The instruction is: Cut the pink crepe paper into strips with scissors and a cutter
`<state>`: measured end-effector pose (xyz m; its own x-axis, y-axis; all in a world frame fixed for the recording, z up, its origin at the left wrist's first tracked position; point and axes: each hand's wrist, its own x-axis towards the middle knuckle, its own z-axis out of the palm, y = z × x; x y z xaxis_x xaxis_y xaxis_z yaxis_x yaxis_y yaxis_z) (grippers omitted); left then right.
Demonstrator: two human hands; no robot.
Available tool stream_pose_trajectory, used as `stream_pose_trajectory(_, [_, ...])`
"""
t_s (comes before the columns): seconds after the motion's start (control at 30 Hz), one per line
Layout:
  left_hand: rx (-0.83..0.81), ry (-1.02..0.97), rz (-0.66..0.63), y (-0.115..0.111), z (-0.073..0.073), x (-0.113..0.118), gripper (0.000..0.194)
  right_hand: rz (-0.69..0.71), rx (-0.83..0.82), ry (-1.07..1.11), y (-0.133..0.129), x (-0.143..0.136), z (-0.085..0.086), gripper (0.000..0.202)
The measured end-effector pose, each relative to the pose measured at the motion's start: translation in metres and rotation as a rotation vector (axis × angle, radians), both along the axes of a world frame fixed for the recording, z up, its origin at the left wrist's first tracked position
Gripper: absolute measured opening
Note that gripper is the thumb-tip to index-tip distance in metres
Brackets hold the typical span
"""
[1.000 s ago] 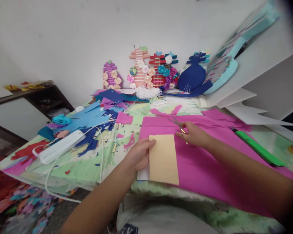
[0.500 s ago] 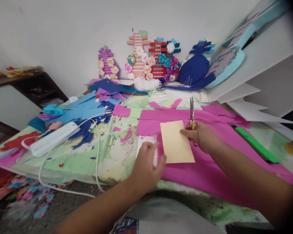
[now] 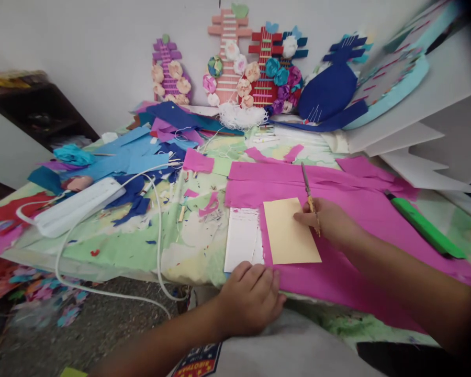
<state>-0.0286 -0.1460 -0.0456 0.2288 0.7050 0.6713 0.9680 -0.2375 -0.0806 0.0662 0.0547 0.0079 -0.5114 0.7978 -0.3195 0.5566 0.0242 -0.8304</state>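
Note:
My right hand (image 3: 329, 220) is closed round scissors (image 3: 309, 193) with gold-coloured handles, their blades pointing away and together. Its thumb lies over the right edge of a cream paper rectangle (image 3: 292, 235). Beneath is a large pink sheet (image 3: 361, 251), spread over the right half of the table. A white card (image 3: 241, 241) lies left of the cream paper, its far end meeting the pink sheet. At the near table edge, just below that card, my left hand (image 3: 253, 298) has its fingers curled in. What they hold, if anything, is hidden.
A green box cutter (image 3: 424, 225) lies on the right. A white power strip (image 3: 82, 204) with a cord and blue scraps (image 3: 129, 157) occupies the left. Decorated guitar shapes (image 3: 262, 73) lean against the wall, with a white string tangle (image 3: 241, 116) before them.
My left hand has moved back from over the white card to the table's near edge, and its fingers have curled. The scissors have tilted slightly left. The camera view has shifted down.

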Motion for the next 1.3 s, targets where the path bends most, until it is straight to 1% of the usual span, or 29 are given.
stream_pose_trajectory(0.1, [0.109,-0.019,-0.014,-0.001,-0.004,0.0,0.019,-0.035,-0.095,0.079,0.001,0.002,0.001,0.024])
stream_pose_trajectory(0.17, [0.133,-0.021,-0.021,-0.002,-0.006,-0.001,0.017,-0.039,-0.144,0.124,-0.002,0.002,0.003,0.025])
stream_pose_trajectory(0.23, [0.127,-0.021,-0.018,-0.002,-0.007,-0.001,0.017,-0.035,-0.145,0.123,-0.007,0.002,0.004,0.025])
stream_pose_trajectory(0.37, [0.134,-0.024,-0.006,-0.002,-0.008,-0.001,0.019,-0.029,-0.073,0.042,-0.013,0.0,0.002,0.025])
stream_pose_trajectory(0.5, [0.158,-0.043,0.01,-0.002,-0.011,0.0,0.018,0.015,0.038,-0.029,-0.016,-0.002,-0.001,0.022])
stream_pose_trajectory(0.57, [0.165,-0.056,0.024,-0.002,-0.012,0.001,0.017,0.041,0.089,-0.071,-0.016,-0.003,0.001,0.021])
stream_pose_trajectory(0.63, [0.162,-0.062,0.037,-0.002,-0.012,0.002,0.017,0.073,0.135,-0.158,-0.017,-0.005,0.006,0.021])
stream_pose_trajectory(0.7, [0.157,-0.061,0.053,-0.002,-0.011,0.003,0.017,0.132,0.249,-0.311,-0.019,-0.006,0.012,0.024])
stream_pose_trajectory(0.73, [0.153,-0.058,0.058,-0.002,-0.011,0.003,0.017,0.171,0.351,-0.4,-0.019,-0.006,0.016,0.026])
stream_pose_trajectory(0.8, [0.147,-0.049,0.06,-0.001,-0.011,0.003,0.016,0.239,0.622,-0.554,-0.02,-0.004,0.023,0.032])
stream_pose_trajectory(0.83, [0.145,-0.043,0.056,-0.001,-0.011,0.003,0.015,0.272,0.758,-0.596,-0.02,-0.003,0.025,0.034])
stream_pose_trajectory(0.87, [0.141,-0.037,0.051,-0.001,-0.011,0.003,0.015,0.308,0.867,-0.603,-0.02,-0.001,0.027,0.034])
stream_pose_trajectory(0.9, [0.138,-0.033,0.048,0.0,-0.011,0.002,0.014,0.353,0.942,-0.576,-0.02,0.0,0.027,0.034])
stream_pose_trajectory(0.93, [0.136,-0.03,0.048,0.0,-0.011,0.002,0.013,0.414,0.98,-0.524,-0.019,0.001,0.026,0.036])
stream_pose_trajectory(1.03, [0.132,-0.027,0.046,0.0,-0.011,0.002,0.012,0.624,0.959,-0.352,-0.018,0.0,0.019,0.047])
stream_pose_trajectory(1.1, [0.134,-0.026,0.038,0.0,-0.012,0.001,0.012,0.717,0.919,-0.352,-0.019,-0.002,0.013,0.048])
stream_pose_trajectory(1.2, [0.143,-0.024,0.03,0.0,-0.014,0.001,0.013,0.755,0.877,-0.441,-0.021,-0.007,0.007,0.043])
stream_pose_trajectory(1.3, [0.141,-0.026,0.029,0.0,-0.014,0.0,0.013,0.756,0.853,-0.47,-0.021,-0.01,0.007,0.04])
